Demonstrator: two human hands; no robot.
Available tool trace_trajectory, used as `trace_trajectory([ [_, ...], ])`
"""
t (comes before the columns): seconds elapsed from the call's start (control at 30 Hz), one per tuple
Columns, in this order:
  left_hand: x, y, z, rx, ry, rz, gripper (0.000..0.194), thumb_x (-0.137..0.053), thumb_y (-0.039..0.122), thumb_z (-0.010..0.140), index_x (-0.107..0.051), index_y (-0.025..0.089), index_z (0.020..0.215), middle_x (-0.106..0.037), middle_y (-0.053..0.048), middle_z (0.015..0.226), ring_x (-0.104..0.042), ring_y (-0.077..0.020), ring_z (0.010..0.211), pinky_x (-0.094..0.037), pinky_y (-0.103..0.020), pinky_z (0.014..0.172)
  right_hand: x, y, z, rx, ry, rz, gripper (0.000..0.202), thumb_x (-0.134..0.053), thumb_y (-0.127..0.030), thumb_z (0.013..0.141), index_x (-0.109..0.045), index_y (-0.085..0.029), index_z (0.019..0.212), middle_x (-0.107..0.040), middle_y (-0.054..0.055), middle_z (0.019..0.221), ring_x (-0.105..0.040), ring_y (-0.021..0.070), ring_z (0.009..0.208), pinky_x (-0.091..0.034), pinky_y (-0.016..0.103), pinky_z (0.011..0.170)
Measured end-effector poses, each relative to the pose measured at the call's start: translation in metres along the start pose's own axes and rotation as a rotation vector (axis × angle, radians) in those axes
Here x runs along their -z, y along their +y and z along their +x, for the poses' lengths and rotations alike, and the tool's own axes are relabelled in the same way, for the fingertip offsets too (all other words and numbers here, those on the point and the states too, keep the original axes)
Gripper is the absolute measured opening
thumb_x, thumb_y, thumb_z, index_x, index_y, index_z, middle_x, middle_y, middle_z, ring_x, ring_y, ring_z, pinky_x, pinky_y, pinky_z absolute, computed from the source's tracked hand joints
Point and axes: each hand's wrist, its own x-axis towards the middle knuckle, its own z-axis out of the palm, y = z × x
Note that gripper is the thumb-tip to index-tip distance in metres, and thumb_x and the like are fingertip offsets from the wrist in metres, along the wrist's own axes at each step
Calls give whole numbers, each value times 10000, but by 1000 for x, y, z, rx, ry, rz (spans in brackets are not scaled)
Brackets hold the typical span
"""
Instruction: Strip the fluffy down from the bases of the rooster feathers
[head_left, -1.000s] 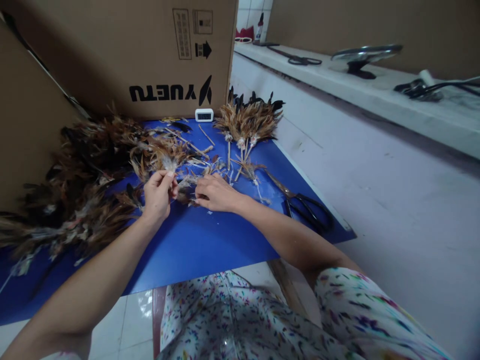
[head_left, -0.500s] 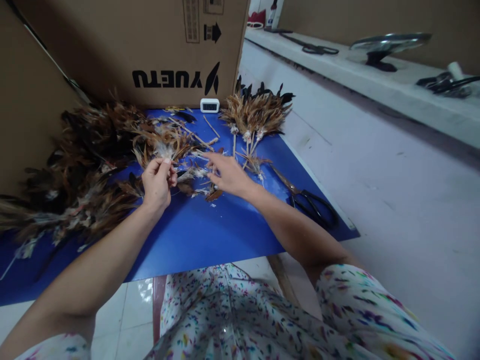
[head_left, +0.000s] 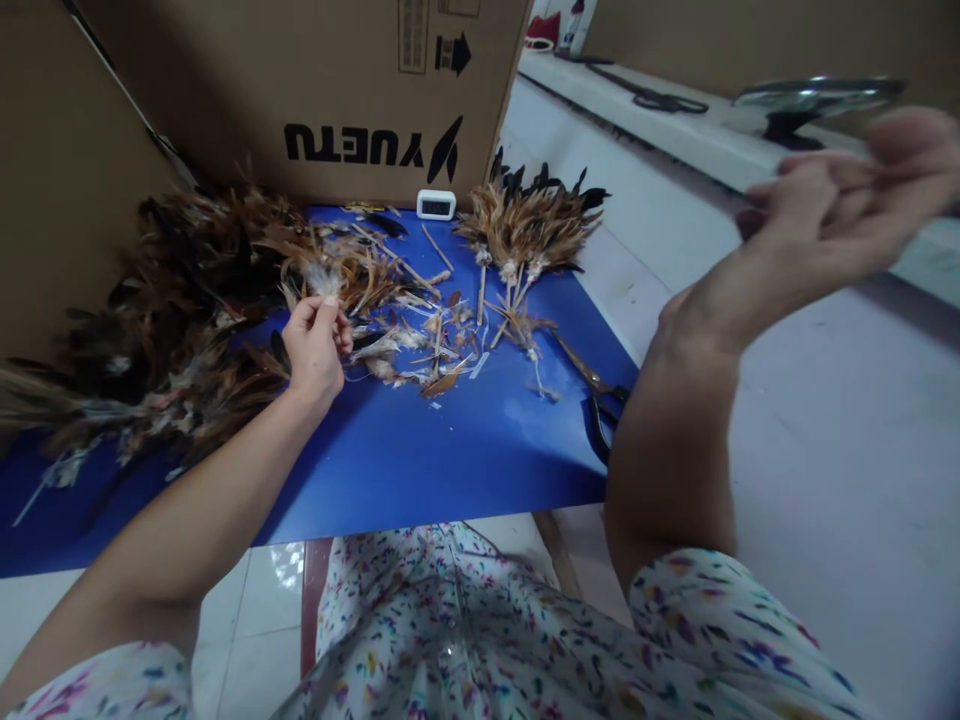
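My left hand [head_left: 315, 345] is closed in a pinch on the base of a feather bunch [head_left: 319, 275], whose brown and pale plumes fan out above the fingers. Raised at the right, my right hand [head_left: 847, 205] is blurred, with its fingers partly curled; whether it holds anything cannot be made out. Loose feathers and scraps [head_left: 427, 350] lie on the blue table [head_left: 420, 460] beside my left hand. Several feather bundles on sticks [head_left: 529, 230] rest at the back right. A large heap of dark and brown feathers [head_left: 180, 270] covers the left side.
Black-handled scissors [head_left: 596, 385] lie near the table's right edge, partly behind my right arm. A small white digital clock [head_left: 436, 205] stands before a cardboard box [head_left: 360, 80]. On the ledge [head_left: 720, 125] at the right are another pair of scissors [head_left: 667, 101] and a shiny round object [head_left: 817, 95].
My right hand has moved from the loose feathers up and right, over the ledge. My left hand keeps its pinch on the bunch. The view has shifted slightly.
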Motion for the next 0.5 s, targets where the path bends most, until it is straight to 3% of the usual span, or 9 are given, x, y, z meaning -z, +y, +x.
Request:
trace_trajectory([
  [0.17,1,-1,1,-7,8,13,188,-673,251,808,-541,191,690,-499,60,522,-405,-56,365,-263,-198,351,-76,-25,-5,-8,-212,27,264,-604,-277,884,-697,-192,1116,-686,53,936,-629,166,862,-474,294,759],
  [0.33,0,1,-2,6,-23,39,198,-688,275,815,-549,186,706,-497,64,537,-415,-47,377,-279,-186,362,-157,-33,-10,3,-525,-7,119,-650,-204,840,-713,-136,916,-677,43,862,-592,138,781,-434,276,753],
  [0.4,-1,2,-3,16,-19,41,188,-679,260,822,-554,184,703,-495,63,532,-421,-50,374,-280,-188,359,-178,-33,-13,39,-600,-102,158,-678,-258,842,-704,-132,933,-672,60,881,-581,161,803,-421,293,758],
  [0.5,-2,2,-4,31,-8,39,194,-666,242,834,-550,184,690,-491,60,522,-428,-55,370,-272,-192,353,-189,-34,-16,98,-648,-195,97,-611,-178,874,-695,-139,902,-676,79,916,-586,177,860,-413,301,792],
])
